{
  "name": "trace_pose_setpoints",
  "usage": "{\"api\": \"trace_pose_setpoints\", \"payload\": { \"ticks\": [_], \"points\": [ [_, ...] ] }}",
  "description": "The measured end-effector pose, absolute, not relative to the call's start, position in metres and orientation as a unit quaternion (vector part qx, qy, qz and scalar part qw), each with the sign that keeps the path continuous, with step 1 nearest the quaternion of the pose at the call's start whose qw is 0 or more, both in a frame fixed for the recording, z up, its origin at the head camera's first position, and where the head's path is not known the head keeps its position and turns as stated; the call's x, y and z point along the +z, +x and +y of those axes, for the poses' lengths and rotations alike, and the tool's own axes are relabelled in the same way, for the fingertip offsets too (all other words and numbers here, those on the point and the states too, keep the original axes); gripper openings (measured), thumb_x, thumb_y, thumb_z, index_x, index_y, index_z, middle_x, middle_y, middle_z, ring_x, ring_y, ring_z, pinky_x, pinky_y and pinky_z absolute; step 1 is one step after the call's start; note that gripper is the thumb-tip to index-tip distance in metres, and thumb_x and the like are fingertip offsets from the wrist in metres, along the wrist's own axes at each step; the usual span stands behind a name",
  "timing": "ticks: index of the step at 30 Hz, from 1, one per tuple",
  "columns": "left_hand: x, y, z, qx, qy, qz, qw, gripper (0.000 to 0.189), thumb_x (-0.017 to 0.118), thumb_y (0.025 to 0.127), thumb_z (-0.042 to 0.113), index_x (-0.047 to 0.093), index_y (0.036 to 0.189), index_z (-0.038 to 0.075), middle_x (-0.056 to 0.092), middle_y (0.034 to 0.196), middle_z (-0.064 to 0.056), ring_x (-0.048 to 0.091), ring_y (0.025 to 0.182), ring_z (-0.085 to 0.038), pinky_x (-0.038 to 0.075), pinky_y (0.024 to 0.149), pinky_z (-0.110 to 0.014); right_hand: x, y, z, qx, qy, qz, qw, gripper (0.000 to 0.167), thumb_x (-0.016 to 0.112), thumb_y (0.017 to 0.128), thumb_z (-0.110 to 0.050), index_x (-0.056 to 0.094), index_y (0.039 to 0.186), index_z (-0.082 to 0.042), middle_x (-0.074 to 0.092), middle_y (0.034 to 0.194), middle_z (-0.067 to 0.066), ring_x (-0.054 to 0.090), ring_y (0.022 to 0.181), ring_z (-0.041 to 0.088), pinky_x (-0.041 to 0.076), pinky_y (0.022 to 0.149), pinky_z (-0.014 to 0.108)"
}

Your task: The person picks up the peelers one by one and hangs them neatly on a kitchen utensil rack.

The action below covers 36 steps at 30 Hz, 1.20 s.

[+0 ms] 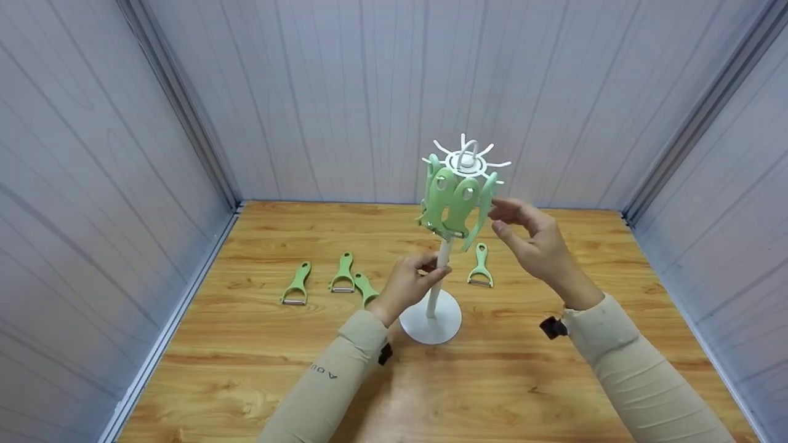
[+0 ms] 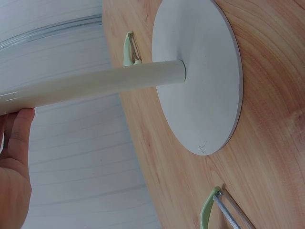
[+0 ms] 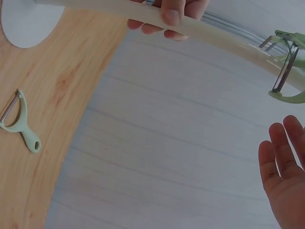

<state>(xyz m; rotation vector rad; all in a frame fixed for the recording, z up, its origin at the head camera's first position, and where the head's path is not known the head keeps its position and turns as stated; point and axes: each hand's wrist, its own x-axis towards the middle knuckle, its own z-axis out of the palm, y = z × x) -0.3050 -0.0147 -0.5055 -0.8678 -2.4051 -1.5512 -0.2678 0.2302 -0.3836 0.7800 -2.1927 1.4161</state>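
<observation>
A white stand (image 1: 434,301) with a round base and a ring of hooks on top stands upright on the table. Several green peelers (image 1: 438,200) hang from its hooks by the holes in their handles. My left hand (image 1: 409,280) grips the pole below them; its fingers (image 2: 19,136) show against the pole in the left wrist view. Beside the rightmost hanging peeler (image 1: 483,209) is my right hand (image 1: 535,240), thumb spread from the fingers and nothing between them. In the right wrist view its fingers (image 3: 281,155) lie fairly straight, just off a hanging peeler's blade.
Loose green peelers lie on the wooden table (image 1: 246,369): one (image 1: 297,284) at the left, another (image 1: 343,274) beside it, a third (image 1: 364,288) partly behind my left hand. One more peeler (image 1: 481,267) lies right of the pole. Pale panel walls (image 1: 345,104) enclose the table.
</observation>
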Motion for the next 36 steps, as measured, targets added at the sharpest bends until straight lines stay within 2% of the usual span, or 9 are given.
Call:
{"api": "trace_pose_setpoints", "payload": {
  "ticks": [3,6,10,13,18,23,29,36],
  "points": [
    [-0.506,-0.305,-0.015,-0.517,-0.29,-0.802,0.077,0.023,0.075,0.105,0.022,0.079,0.121,0.006,0.081,0.105,-0.012,0.078,0.101,-0.027,0.066,0.089,-0.045,-0.39,-0.27,0.237,0.5,0.273,-0.796,0.206,0.034,0.065,0.103,0.007,0.065,0.137,0.012,0.074,0.116,0.024,0.07,0.107,0.003,0.055,0.099,0.016],
    [-0.506,-0.305,-0.015,-0.52,-0.292,-0.799,0.078,0.024,0.075,0.105,0.021,0.079,0.121,0.005,0.081,0.105,-0.014,0.078,0.101,-0.03,0.066,0.089,-0.048,-0.399,-0.273,0.246,0.496,0.265,-0.802,0.204,0.033,0.068,0.104,0.004,0.066,0.136,0.011,0.075,0.115,0.014,0.071,0.105,0.006,0.055,0.099,0.016],
    [-0.507,-0.305,-0.015,-0.521,-0.292,-0.798,0.078,0.024,0.075,0.105,0.02,0.079,0.122,0.004,0.081,0.106,-0.015,0.078,0.101,-0.031,0.066,0.089,-0.051,-0.413,-0.276,0.256,0.489,0.247,-0.814,0.192,0.034,0.07,0.103,0.002,0.067,0.136,0.01,0.075,0.114,0.01,0.072,0.105,0.01,0.054,0.097,0.014],
    [-0.507,-0.305,-0.015,-0.522,-0.294,-0.797,0.075,0.024,0.074,0.105,0.021,0.079,0.123,0.004,0.081,0.106,-0.015,0.079,0.101,-0.03,0.066,0.089,-0.051,-0.422,-0.278,0.26,0.491,0.23,-0.82,0.183,0.035,0.071,0.101,0.004,0.068,0.136,0.009,0.075,0.114,0.016,0.072,0.104,0.011,0.054,0.095,0.014],
    [-0.507,-0.305,-0.016,-0.525,-0.301,-0.793,0.07,0.024,0.073,0.106,0.021,0.079,0.123,0.005,0.082,0.105,-0.013,0.079,0.1,-0.029,0.066,0.088,-0.049,-0.437,-0.283,0.264,0.491,0.209,-0.826,0.18,0.035,0.075,0.097,0.008,0.07,0.132,0.01,0.076,0.112,0.018,0.072,0.102,0.009,0.056,0.092,0.016],
    [-0.506,-0.305,-0.016,-0.52,-0.297,-0.798,0.074,0.024,0.073,0.106,0.022,0.079,0.123,0.006,0.082,0.106,-0.012,0.079,0.101,-0.027,0.066,0.088,-0.044,-0.453,-0.289,0.267,0.477,0.194,-0.841,0.166,0.035,0.077,0.097,0.005,0.071,0.131,0.009,0.076,0.113,0.02,0.07,0.102,0.008,0.055,0.09,0.015],
    [-0.506,-0.305,-0.015,-0.512,-0.292,-0.804,0.078,0.025,0.074,0.106,0.023,0.079,0.124,0.006,0.081,0.105,-0.011,0.078,0.1,-0.025,0.066,0.086,-0.038,-0.469,-0.295,0.269,0.46,0.184,-0.855,0.152,0.035,0.077,0.098,0.001,0.071,0.132,0.007,0.077,0.116,0.021,0.073,0.105,0.027,0.057,0.091,0.02],
    [-0.507,-0.306,-0.015,-0.512,-0.29,-0.805,0.08,0.024,0.075,0.105,0.023,0.08,0.122,0.007,0.081,0.104,-0.01,0.078,0.099,-0.024,0.066,0.086,-0.035,-0.484,-0.301,0.268,0.462,0.169,-0.861,0.13,0.035,0.079,0.098,-0.002,0.073,0.132,0.005,0.077,0.115,0.02,0.073,0.105,0.031,0.058,0.088,0.022]
  ]
}}
